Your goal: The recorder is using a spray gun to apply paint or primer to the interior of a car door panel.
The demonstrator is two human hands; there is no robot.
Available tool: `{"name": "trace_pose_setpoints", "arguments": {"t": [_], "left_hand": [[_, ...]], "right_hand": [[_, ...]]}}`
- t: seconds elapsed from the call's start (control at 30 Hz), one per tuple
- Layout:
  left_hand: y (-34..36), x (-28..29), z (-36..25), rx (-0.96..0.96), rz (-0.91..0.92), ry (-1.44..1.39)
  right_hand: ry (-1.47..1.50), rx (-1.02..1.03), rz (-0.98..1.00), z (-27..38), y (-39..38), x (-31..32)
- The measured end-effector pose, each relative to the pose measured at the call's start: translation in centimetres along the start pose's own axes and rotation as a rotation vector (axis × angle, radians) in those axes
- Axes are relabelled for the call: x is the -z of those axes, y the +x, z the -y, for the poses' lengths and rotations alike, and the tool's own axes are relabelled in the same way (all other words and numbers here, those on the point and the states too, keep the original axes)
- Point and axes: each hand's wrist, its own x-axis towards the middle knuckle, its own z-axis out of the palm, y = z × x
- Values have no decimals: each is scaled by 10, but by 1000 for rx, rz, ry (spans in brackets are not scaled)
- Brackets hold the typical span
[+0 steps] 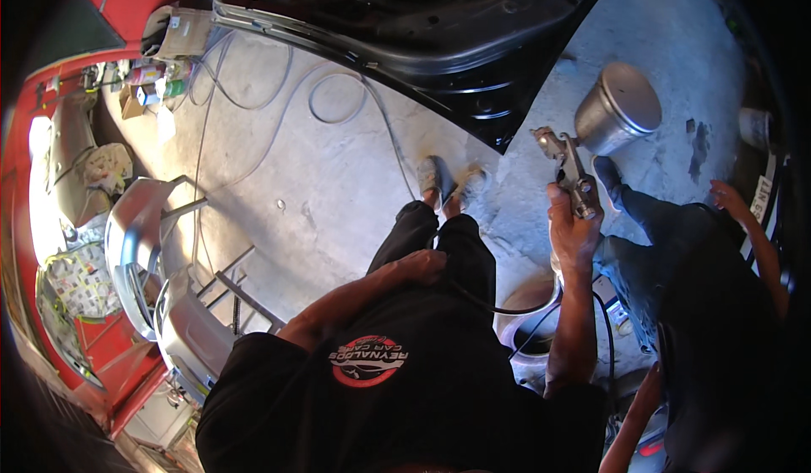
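My right hand (576,224) is closed around the handle of a metal spray gun (571,162), held out in front of me on the right. A round silver paint cup (621,106) sits at the gun's far end. From the handle's base a dark air hose (514,311) curves back toward my waist. There my left hand (421,267) is closed beside the hose's near end and seems to grip it, though the fingers partly hide this. Beyond the gun, a glossy black car body panel (481,72) spans the top of the view, its pointed corner toward me.
Silver bumpers (139,228) rest on a metal stand (232,279) at left. A grey hose (291,93) loops over the concrete floor (279,160). Boxes (135,100) line the red wall. Close on my right is another person (710,304); a tyre (528,338) lies between us.
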Motion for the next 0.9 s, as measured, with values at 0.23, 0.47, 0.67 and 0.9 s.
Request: {"name": "trace_pose_setpoints", "arguments": {"t": [0.23, 0.47, 0.67, 0.9], "left_hand": [[2, -17, 21, 11, 3, 15], [10, 17, -21, 85, 33, -175], [13, 21, -28, 162, 118, -160], [24, 12, -25, 36, 89, -58]], "right_hand": [[45, 48, 174, 6, 3, -7], [-60, 58, -20, -7, 39, 24], [-78, 79, -182, -3, 75, 39], [-130, 175, -380, -22, 121, 59]]}}
